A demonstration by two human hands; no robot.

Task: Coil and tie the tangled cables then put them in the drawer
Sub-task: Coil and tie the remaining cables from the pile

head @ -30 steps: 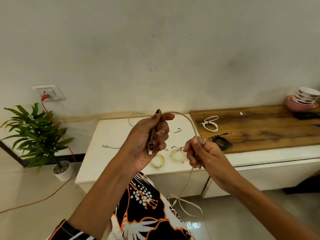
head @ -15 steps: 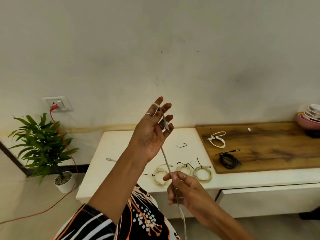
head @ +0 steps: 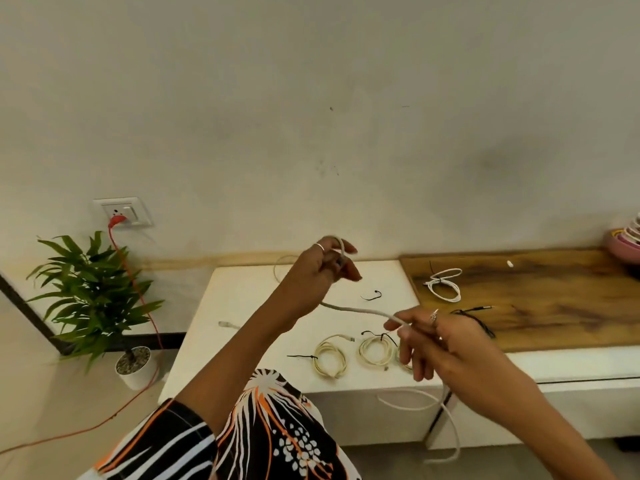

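Observation:
My left hand (head: 323, 271) is raised over the white cabinet top (head: 242, 306) and grips one end of a white cable (head: 360, 310), which loops over its fingers. The cable runs right to my right hand (head: 436, 344), which pinches it, then hangs down in loops in front of the cabinet. Two coiled, tied cream cables (head: 330, 361) (head: 377, 349) lie on the top near the front edge; a third is mostly hidden behind my right hand. A tied white cable (head: 445, 284) and a black cable (head: 479, 320) lie on the wooden board (head: 554, 306).
A loose black tie (head: 372, 296) and a stray connector (head: 227, 324) lie on the cabinet top. A potted plant (head: 93, 299) stands on the floor at left, beside a red cord (head: 138, 292) plugged into a wall socket (head: 123, 212). Stacked bowls (head: 625, 240) sit far right.
My left hand has curled round the cable end and dropped a little. My right hand has moved up and to the right, drawing the cable out sideways between the hands.

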